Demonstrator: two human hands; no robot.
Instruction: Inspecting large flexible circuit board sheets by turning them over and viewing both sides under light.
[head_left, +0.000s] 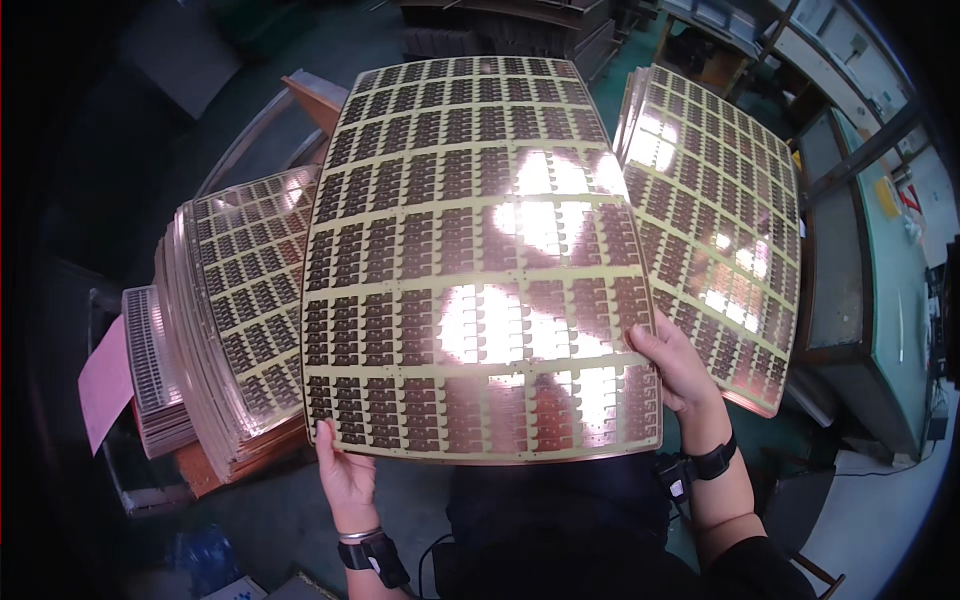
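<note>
A large printed circuit board panel [470, 270], copper-coloured with pale green strips and rows of repeated small patterns, is held up in front of me. My left hand [345, 470] grips its near left corner, thumb at the edge and fingers partly hidden beneath. At the right edge, near the near right corner, my right hand [675, 360] has its thumb on the top face and its other fingers mostly behind the panel. Bright reflections cover parts of the surface. Both wrists wear black straps with small devices.
To the left stands a tall stack of similar panels [250, 290], beside a lower stack [155, 375] with a pink sheet [105, 385]. More panels [725, 220] lean on the right. Beyond them is a green-topped cabinet [880, 260]. Dark stacked material [500, 30] lies at the back.
</note>
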